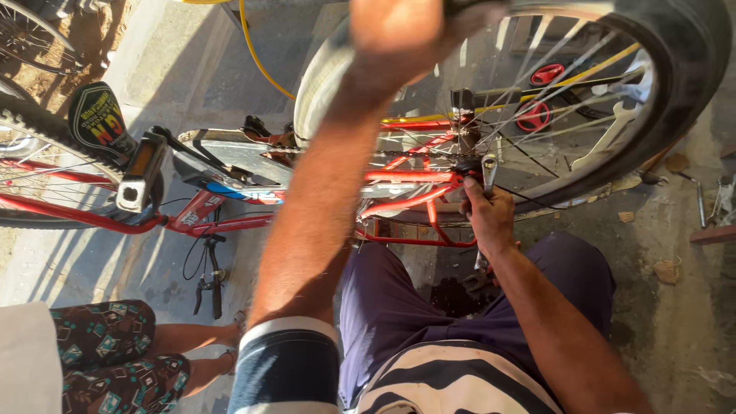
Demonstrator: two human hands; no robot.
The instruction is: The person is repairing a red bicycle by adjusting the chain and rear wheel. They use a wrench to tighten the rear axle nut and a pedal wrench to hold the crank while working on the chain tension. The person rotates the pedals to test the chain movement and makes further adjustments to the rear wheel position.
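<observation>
Gripping the top of the rear wheel's tyre (675,69), the left hand (399,27) reaches up to about twelve o'clock of the view; it is blurred, so whether its fingers close fully round the rubber cannot be told. Far left, at nine o'clock, a second bicycle wheel (31,130) and a black saddle (96,115) edge in, with a pedal (139,172) just beside them on the red frame (192,218) of the upturned bicycle. Below, at seven o'clock, another person's patterned shorts (115,353) and bare leg show on the concrete floor (153,69). At centre, the wearer's left forearm crosses the frame toward the wheel. Right of it, at about three o'clock from centre, the right hand (489,216) is clamped on a metal spanner (488,172) whose head sits at the rear axle nut, by the hub (466,138). Judged from this, the wheel sits in the dropouts and the axle nut is being worked; whether it is tight cannot be told. Far right, loose tools (701,199) lie on the ground.
</observation>
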